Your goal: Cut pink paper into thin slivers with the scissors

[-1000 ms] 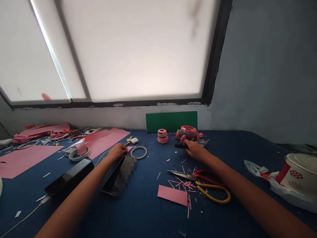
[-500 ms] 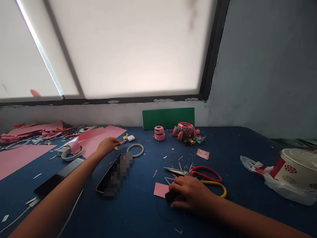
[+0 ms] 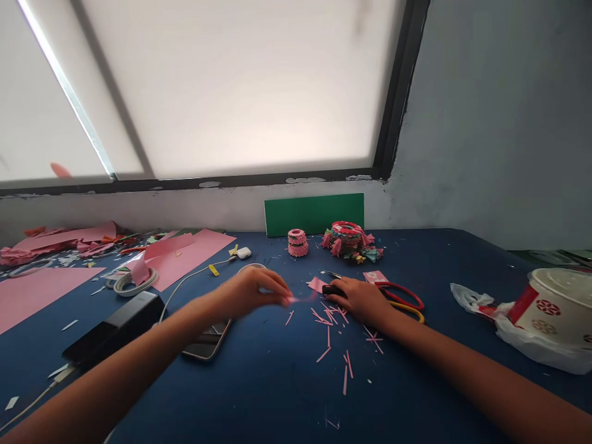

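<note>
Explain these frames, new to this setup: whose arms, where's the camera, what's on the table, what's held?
No machine here: these are one person's bare arms. A single head-worn camera takes every picture, looking forward and down.

The left hand pinches a thin, blurred pink strip. The right hand grips a stubby black object; I can't tell what it is.

On the dark blue table lie narrow pink paper offcuts and metal scissors with red and yellow handles. Farther back stand a small, round pink paper stack, a larger multicoloured paper ring and a green rectangular board.
</note>
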A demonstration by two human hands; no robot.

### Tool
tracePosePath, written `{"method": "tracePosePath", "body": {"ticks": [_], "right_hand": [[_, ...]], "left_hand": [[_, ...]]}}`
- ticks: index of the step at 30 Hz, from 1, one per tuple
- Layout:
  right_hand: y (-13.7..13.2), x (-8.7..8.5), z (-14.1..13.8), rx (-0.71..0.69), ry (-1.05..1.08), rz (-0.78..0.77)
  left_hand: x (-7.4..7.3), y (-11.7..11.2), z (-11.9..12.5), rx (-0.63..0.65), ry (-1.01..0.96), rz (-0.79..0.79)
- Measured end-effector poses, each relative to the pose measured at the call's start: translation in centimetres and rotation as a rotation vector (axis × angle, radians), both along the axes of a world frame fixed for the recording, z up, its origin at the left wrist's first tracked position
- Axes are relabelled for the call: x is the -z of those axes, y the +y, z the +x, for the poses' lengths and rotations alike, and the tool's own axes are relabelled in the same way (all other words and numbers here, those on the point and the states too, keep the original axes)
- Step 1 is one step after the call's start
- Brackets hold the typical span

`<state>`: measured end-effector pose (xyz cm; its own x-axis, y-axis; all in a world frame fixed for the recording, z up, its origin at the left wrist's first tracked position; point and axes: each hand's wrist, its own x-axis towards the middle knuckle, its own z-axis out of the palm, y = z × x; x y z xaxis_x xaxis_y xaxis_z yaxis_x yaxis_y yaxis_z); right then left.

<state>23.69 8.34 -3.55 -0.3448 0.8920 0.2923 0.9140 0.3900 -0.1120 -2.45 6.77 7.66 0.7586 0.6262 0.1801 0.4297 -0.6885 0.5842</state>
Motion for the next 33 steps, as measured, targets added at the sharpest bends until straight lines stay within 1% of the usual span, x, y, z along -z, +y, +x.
{"method": "tracePosePath", "body": {"ticks": [1, 3, 5, 7, 9, 10, 11, 13, 14, 15, 16, 18, 20, 22, 25, 27, 29, 31, 33], "right_hand": [[0.4, 0.1, 0.2, 0.026, 0.003, 0.008], [0.9, 0.2, 0.5, 0.070, 0.014, 0.032], [0.9, 0.2, 0.6, 0.091, 0.030, 0.067], [0.6, 0.0, 0.8, 0.085, 0.043, 0.103], [-0.2, -0.5, 1.1, 0.053, 0.053, 0.124], [-0.8, -0.9, 1.2, 0.022, 0.055, 0.125], [-1.6, -1.3, 1.3, -0.015, 0.052, 0.122], [-3.5, -2.2, 1.1, -0.139, 0.019, 0.107], [-4.6, -2.6, 0.8, -0.162, -0.025, 0.112], [-5.6, -3.0, 0.5, -0.190, -0.062, 0.136], [-6.6, -3.3, 0.0, -0.239, -0.094, 0.152], [-8.4, -3.6, -0.8, -0.310, -0.115, 0.197], [-9.7, -3.6, -1.4, -0.348, -0.113, 0.229], [-10.8, -3.6, -1.7, -0.365, -0.121, 0.259], [-12.4, -3.9, -1.9, -0.402, -0.129, 0.316], [-13.4, -4.0, -1.8, -0.449, -0.133, 0.374], [-14.1, -3.8, -1.3, -0.473, -0.135, 0.416], [-14.1, -3.2, 0.0, -0.419, -0.103, 0.429], [-13.5, -2.3, 1.7, -0.253, 0.035, 0.432]], "left_hand": [[0.6, -1.0, 1.0, 0.083, 0.036, -0.020], [2.3, -2.5, 2.9, 0.225, 0.098, -0.024], [4.5, -3.3, 4.3, 0.324, 0.139, 0.037], [6.4, -3.6, 5.2, 0.385, 0.166, 0.125], [7.6, -3.5, 5.6, 0.326, 0.158, 0.175], [7.8, -3.4, 5.7, 0.238, 0.120, 0.191], [7.7, -3.4, 5.7, 0.119, 0.070, 0.209], [7.3, -3.5, 5.7, -0.120, -0.023, 0.274], [6.9, -3.6, 5.7, -0.178, -0.029, 0.325], [6.7, -3.9, 5.8, -0.188, -0.003, 0.379], [6.5, -4.1, 5.8, -0.164, 0.049, 0.424], [6.3, -4.9, 6.1, -0.100, 0.211, 0.440], [6.4, -5.8, 6.2, -0.062, 0.378, 0.364], [6.2, -6.7, 6.3, -0.048, 0.479, 0.265], [5.1, -8.1, 5.9, -0.010, 0.502, 0.161], [3.8, -8.7, 5.3, 0.048, 0.486, 0.101], [2.3, -8.9, 4.4, 0.074, 0.456, 0.050], [1.1, -8.7, 3.6, 0.069, 0.493, -0.042], [0.8, -8.3, 3.2, -0.023, 0.511, -0.084]]}}
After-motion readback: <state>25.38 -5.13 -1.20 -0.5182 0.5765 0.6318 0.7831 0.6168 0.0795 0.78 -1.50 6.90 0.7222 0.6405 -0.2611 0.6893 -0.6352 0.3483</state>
